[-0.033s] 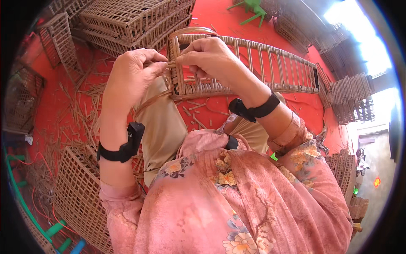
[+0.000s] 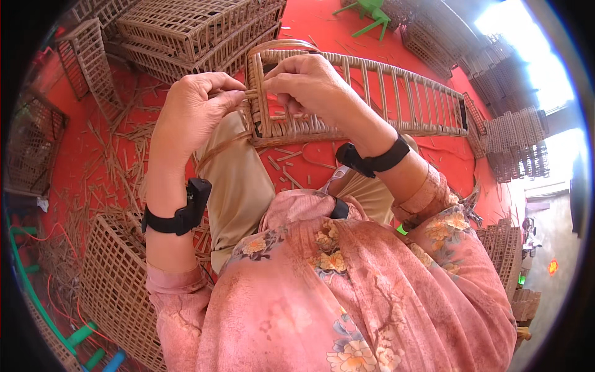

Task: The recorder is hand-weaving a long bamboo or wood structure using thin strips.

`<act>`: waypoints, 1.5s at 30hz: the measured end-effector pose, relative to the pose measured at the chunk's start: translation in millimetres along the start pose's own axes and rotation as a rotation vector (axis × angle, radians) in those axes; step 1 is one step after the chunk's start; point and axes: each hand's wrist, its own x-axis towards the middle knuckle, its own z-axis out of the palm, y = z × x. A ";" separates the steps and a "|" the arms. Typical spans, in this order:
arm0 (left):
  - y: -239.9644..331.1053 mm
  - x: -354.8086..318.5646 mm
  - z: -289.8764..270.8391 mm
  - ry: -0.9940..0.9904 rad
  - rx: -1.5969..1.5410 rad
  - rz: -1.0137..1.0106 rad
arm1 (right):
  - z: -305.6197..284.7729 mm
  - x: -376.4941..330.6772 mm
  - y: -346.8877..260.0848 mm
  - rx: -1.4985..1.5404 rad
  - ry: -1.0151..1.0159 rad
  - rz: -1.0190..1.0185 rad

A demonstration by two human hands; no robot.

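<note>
Two bare hands are working at the left end of a long cane frame, which is placed crosswise in front of the person's knees. The frame (image 2: 291, 131) has two long rails, and many thin rungs go between them; it becomes narrower toward the right of the view.

The left hand (image 2: 189, 111) is just outside this end. Its thumb and forefinger are together, clamped on a thin strip (image 2: 251, 94) that reaches to the end bar. The right hand (image 2: 307, 80) is over the frame, with the fingers bent and the thumb near the forefinger; whether something is pinched between them, I cannot tell. A loop (image 2: 285, 43) of cane curves above the top corner. Another length of cane (image 2: 224, 146) passes from the bottom corner over the left leg of the beige trousers (image 2: 242, 186).

On each wrist there is a black band (image 2: 170, 226). The shirt (image 2: 273, 304) is pink, with flowers. The floor (image 2: 319, 170) is red, and many scraps (image 2: 114, 167) are lying on it at the left. Behind them stand large baskets (image 2: 204, 37), one upon another. At the top, a green stool (image 2: 372, 12) is partly visible.
</note>
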 end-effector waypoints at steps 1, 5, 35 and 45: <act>-1.4 0.6 0.2 -0.025 -0.079 -0.045 | 0.3 -1.9 0.0 0.003 0.000 -0.007; -2.5 0.2 8.2 -0.002 -0.062 0.025 | -0.4 -6.0 -3.7 0.077 0.014 -0.020; 20.0 15.0 40.1 0.241 0.103 0.449 | -53.3 -52.8 5.9 -0.063 0.100 -0.179; 39.2 22.5 60.1 -0.193 -0.399 0.129 | -61.7 -68.8 17.3 -0.103 0.270 -0.319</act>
